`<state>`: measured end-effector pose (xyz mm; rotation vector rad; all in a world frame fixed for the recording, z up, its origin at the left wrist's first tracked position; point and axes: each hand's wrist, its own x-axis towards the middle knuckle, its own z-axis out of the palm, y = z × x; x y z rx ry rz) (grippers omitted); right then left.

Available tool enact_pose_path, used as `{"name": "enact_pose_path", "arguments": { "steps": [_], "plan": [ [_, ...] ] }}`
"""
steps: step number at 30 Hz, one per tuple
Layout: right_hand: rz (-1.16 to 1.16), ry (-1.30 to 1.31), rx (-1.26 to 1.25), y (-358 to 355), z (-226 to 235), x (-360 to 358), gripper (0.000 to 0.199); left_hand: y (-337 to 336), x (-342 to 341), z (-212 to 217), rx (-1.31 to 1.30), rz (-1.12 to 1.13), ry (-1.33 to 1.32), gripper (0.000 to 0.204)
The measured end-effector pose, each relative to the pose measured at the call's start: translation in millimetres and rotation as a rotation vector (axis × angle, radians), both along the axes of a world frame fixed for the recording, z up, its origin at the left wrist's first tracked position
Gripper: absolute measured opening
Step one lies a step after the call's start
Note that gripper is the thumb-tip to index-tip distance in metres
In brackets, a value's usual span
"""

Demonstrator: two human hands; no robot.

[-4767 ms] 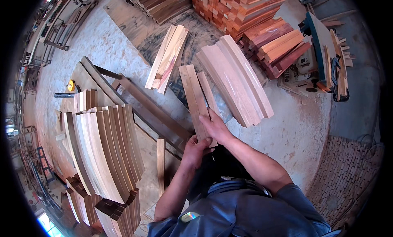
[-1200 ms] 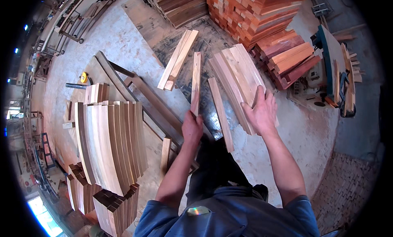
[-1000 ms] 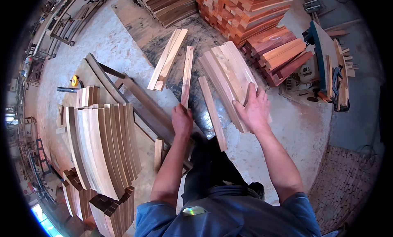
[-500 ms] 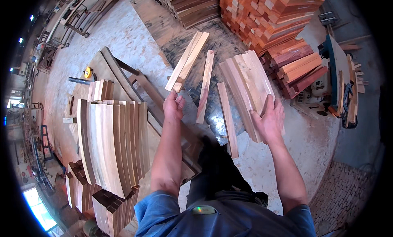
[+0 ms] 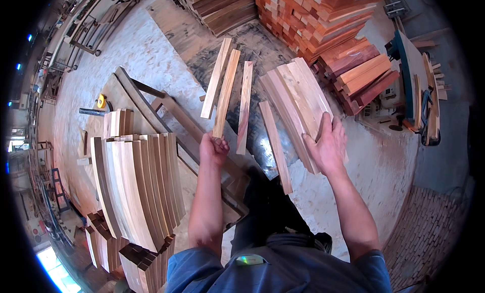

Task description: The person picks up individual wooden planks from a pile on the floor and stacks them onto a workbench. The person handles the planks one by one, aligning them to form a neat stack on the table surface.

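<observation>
In the head view, the left hand [image 5: 214, 149] is curled in around the near end of a wooden strip [image 5: 226, 93], the only piece it holds. The strip points away from the body; a grip on the closest end probably saves reaching over the other pieces. The right hand [image 5: 327, 145] is spread wide over the near end of a bundle of boards [image 5: 294, 98], thumb on the upper face and fingers toward the right side. That flat touch looks meant to steady the bundle or keep its boards together; whether the fingertips hook an edge, I cannot tell.

The held strip lies between two loose ones: a pale strip [image 5: 216, 79] just beside it on the left and a streaked strip [image 5: 245, 108] on the right. A fourth strip [image 5: 276, 147] lies apart, between the streaked one and the bundle. Spaced out like this, each can likely be seen and picked up singly. What bears them is hard to make out.

To the left, curved boards [image 5: 136, 184] stand side by side in a tight row, their bends matching, presumably so they nest without gaps. A yellow tape measure [image 5: 101, 101] sits beyond that row, near a dark handle [image 5: 92, 112]. At the far right, reddish blocks [image 5: 318, 27] are stacked high, perhaps to save room.
</observation>
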<state>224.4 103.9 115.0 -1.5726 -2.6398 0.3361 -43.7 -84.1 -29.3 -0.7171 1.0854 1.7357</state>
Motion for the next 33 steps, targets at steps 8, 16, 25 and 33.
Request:
{"name": "enact_pose_path", "arguments": {
  "steps": [8, 16, 25, 33],
  "plan": [
    [-0.017, -0.027, -0.031, 1.2, 2.2, -1.2, 0.083, -16.3, 38.4, 3.2, -0.154, -0.191, 0.457, 0.012],
    [-0.014, -0.009, 0.008, 0.2, -5.2, -0.6, 0.084, -27.2, 58.8, -14.1, -0.196, -0.319, 0.495, 0.023],
    [-0.026, 0.006, 0.003, 0.6, -6.8, 1.9, 0.085, -15.3, 13.1, -10.9, -0.698, -0.316, 1.155, 0.04],
    [-0.002, 0.003, 0.009, 0.5, 0.0, -1.2, 0.081, 39.0, -53.5, 15.1, -0.967, -0.783, 1.541, 0.044]
  ]
}}
